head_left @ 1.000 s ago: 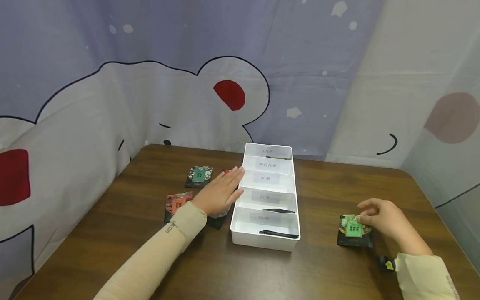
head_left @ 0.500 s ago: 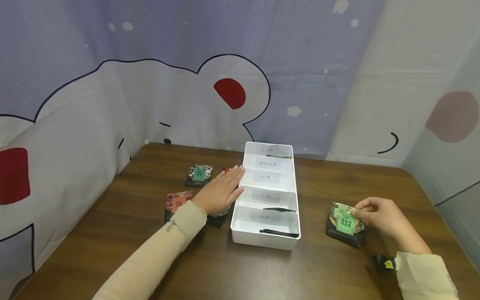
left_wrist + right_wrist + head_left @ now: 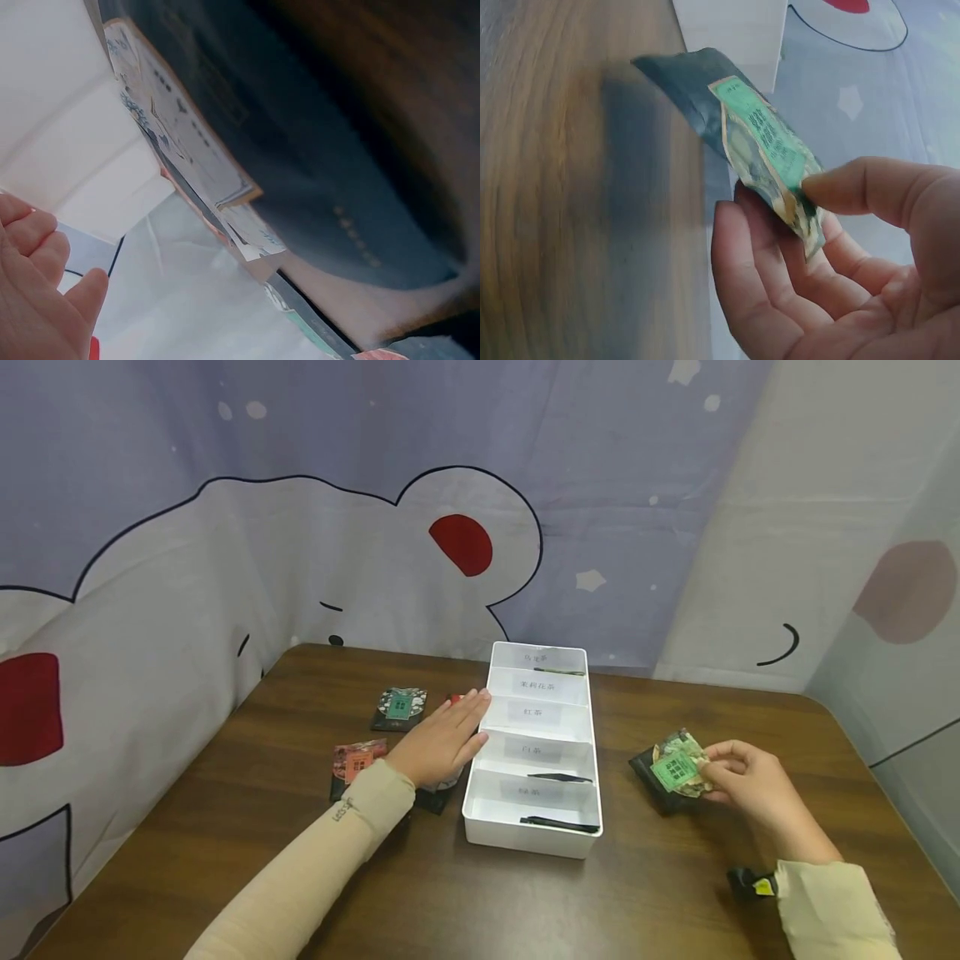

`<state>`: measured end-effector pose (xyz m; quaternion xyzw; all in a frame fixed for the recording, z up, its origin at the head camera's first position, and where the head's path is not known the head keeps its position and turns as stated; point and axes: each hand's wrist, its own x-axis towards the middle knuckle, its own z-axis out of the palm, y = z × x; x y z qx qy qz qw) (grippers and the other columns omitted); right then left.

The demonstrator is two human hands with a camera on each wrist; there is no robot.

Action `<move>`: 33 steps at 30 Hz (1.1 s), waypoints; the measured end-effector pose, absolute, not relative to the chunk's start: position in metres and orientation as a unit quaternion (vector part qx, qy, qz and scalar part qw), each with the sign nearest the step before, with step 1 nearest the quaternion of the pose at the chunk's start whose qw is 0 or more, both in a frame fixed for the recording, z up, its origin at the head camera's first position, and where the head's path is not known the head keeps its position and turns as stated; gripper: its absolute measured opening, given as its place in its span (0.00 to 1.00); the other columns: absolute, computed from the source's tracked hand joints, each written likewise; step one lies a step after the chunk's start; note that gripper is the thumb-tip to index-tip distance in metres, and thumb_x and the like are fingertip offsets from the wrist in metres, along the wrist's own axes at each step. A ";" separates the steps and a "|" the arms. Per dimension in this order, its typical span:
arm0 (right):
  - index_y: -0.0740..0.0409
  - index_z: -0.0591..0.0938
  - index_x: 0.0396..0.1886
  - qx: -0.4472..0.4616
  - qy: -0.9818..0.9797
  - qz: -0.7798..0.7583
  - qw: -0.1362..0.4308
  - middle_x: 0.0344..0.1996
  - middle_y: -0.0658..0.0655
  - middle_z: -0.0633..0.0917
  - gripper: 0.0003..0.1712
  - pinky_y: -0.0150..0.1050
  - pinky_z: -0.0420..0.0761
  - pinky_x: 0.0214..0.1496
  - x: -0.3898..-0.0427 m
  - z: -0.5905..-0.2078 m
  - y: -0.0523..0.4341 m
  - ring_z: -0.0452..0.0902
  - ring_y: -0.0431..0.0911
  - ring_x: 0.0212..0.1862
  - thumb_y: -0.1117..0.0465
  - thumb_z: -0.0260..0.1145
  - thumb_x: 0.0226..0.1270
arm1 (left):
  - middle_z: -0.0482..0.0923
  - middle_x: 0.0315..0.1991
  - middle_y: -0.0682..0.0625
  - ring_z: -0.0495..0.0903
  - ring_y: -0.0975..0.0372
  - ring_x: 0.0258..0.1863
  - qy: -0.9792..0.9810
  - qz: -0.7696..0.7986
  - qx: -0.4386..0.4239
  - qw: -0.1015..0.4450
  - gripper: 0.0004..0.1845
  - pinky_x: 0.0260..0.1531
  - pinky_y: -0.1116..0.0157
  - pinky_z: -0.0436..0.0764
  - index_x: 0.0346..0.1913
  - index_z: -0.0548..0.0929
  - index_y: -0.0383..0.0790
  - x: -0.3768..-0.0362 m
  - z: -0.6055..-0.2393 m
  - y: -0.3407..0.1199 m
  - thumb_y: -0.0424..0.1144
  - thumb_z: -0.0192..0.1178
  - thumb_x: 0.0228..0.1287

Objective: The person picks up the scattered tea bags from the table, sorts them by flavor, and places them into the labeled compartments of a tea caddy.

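At the left of the wooden table [image 3: 247,827], two sachets are seen lying flat: a dark one with a green label [image 3: 399,707] farther back and a red-labelled one [image 3: 355,765] nearer the front edge, with a third sachet [image 3: 437,795] partly hidden under the wrist. The left hand [image 3: 442,743] is laid flat beside the white divided tray [image 3: 472,802], fingers straight and held together, their tips touching its left wall about the middle compartments. Five labelled compartments are counted in the tray; dark sachets lie in at least the two nearest ones and the farthest, while the third from the front looks bare. To the right of the tray, a green-labelled sachet [image 3: 672,768] is pinched by its corner between thumb and fingertips of the right hand [image 3: 750,777] and is lifted off the table, tilted. The step in hand is judged to be the carrying of this sachet toward the tray; a short leftward move over the right wall, followed by a release into the matching compartment, would be called for next. Open tabletop lies between hand and tray. A small dark object [image 3: 752,885] sits by the right sleeve, near the front edge.
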<state>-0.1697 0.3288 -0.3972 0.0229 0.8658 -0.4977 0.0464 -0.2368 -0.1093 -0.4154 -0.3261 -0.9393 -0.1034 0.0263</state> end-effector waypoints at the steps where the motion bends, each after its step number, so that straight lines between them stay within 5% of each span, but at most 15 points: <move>1: 0.78 0.72 0.56 0.023 0.865 -0.500 0.043 0.37 0.58 0.86 0.18 0.38 0.88 0.38 -0.170 -0.398 0.328 0.84 0.39 0.33 0.68 0.59 0.73 | 0.45 0.82 0.48 0.44 0.57 0.81 -0.939 -0.105 -0.326 0.027 0.36 0.78 0.54 0.47 0.82 0.48 0.38 -0.237 -0.416 -0.109 0.55 0.37 0.81; 8: 0.74 0.73 0.59 0.044 0.861 -0.506 0.032 0.34 0.47 0.84 0.19 0.35 0.87 0.37 -0.173 -0.397 0.324 0.82 0.36 0.34 0.67 0.59 0.72 | 0.46 0.82 0.48 0.45 0.56 0.81 -0.938 -0.109 -0.328 0.034 0.36 0.78 0.53 0.50 0.81 0.49 0.38 -0.237 -0.417 -0.110 0.54 0.39 0.81; 17: 0.40 0.84 0.42 0.088 0.783 -0.616 0.017 0.33 0.36 0.84 0.07 0.29 0.83 0.33 -0.170 -0.388 0.319 0.78 0.32 0.33 0.55 0.72 0.68 | 0.45 0.82 0.48 0.44 0.57 0.81 -0.938 -0.108 -0.329 0.036 0.36 0.78 0.52 0.50 0.82 0.48 0.39 -0.238 -0.419 -0.110 0.55 0.37 0.82; 33: 0.46 0.86 0.39 0.074 0.745 -0.661 -0.048 0.31 0.38 0.87 0.07 0.28 0.85 0.35 -0.173 -0.377 0.302 0.84 0.32 0.35 0.59 0.76 0.63 | 0.46 0.82 0.48 0.45 0.57 0.81 -0.938 -0.113 -0.325 0.037 0.35 0.78 0.54 0.48 0.82 0.49 0.39 -0.237 -0.418 -0.110 0.54 0.39 0.82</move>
